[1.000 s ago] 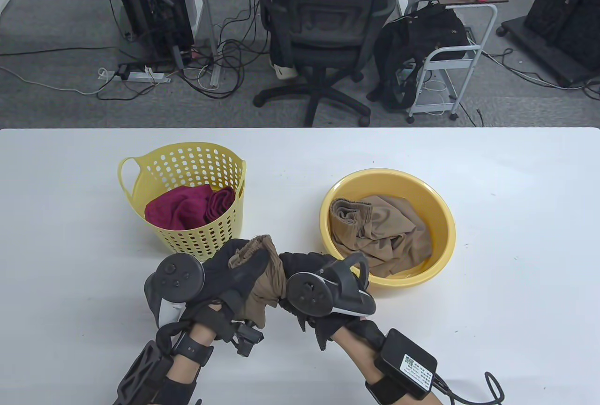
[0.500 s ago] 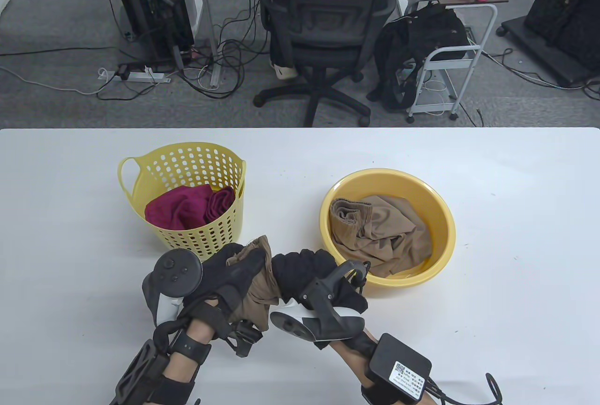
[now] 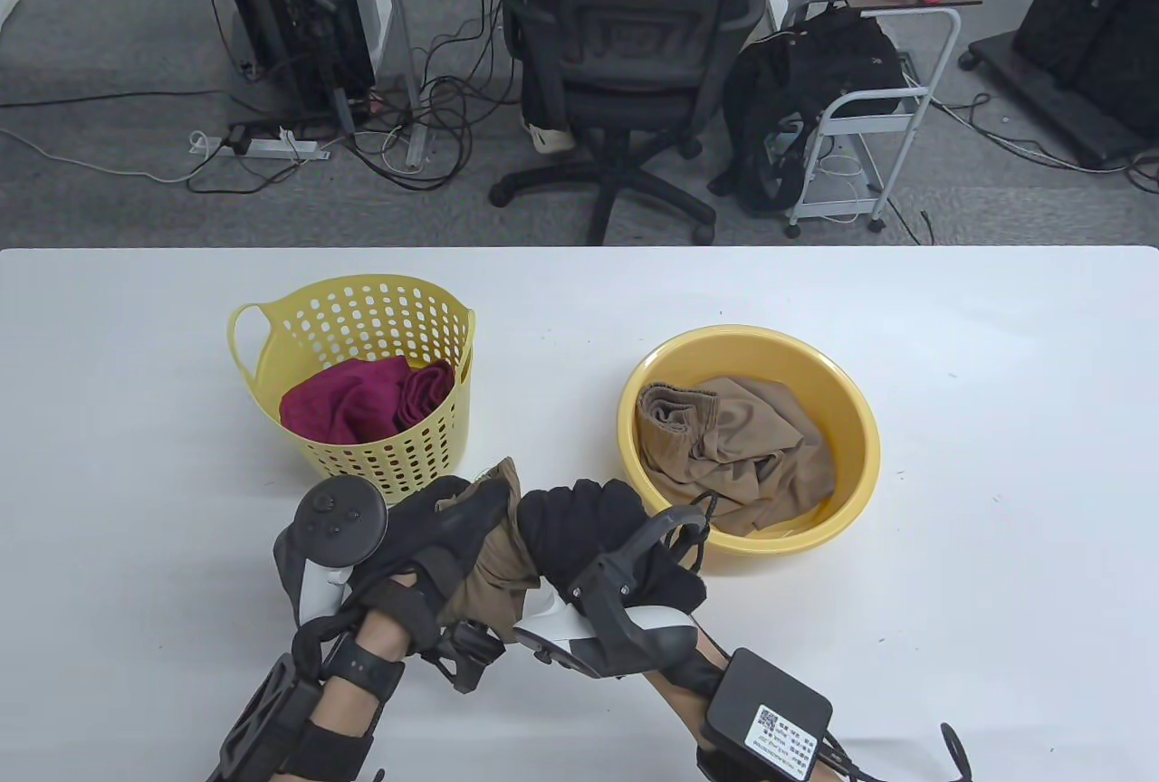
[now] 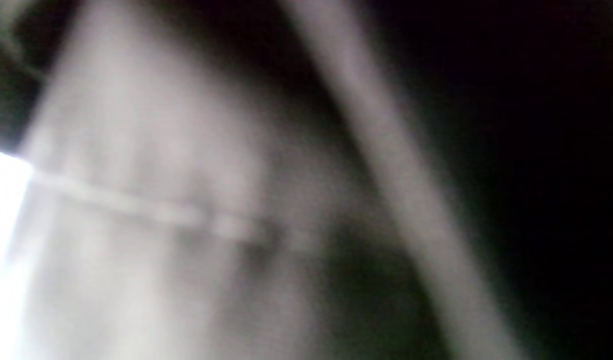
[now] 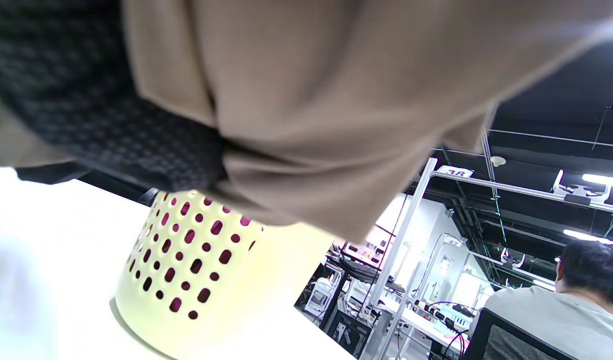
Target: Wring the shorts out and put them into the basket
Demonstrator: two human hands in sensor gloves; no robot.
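Observation:
A brown pair of shorts [image 3: 496, 563] is bunched into a twisted roll above the table's front edge, in front of the basket. My left hand [image 3: 445, 521] grips its left end and my right hand [image 3: 587, 529] grips its right end, both curled tightly round the cloth. In the right wrist view the brown shorts [image 5: 306, 95] fill the top, with a gloved finger [image 5: 111, 120] wrapped across them. The yellow perforated basket [image 3: 272, 331] stands behind my left hand and holds a dark red garment [image 3: 362, 397]. The left wrist view is a blur.
A yellow basin [image 3: 851, 420] to the right of my hands holds another brown garment [image 3: 733, 452]. An office chair [image 3: 625, 49] and a cart [image 3: 869, 94] stand beyond the table's far edge. A person [image 5: 561, 310] sits in the background of the right wrist view.
My right hand has rolled forward over the shorts, its tracker swinging down toward me, twisting the cloth. The left hand has held its grip and barely shifted.

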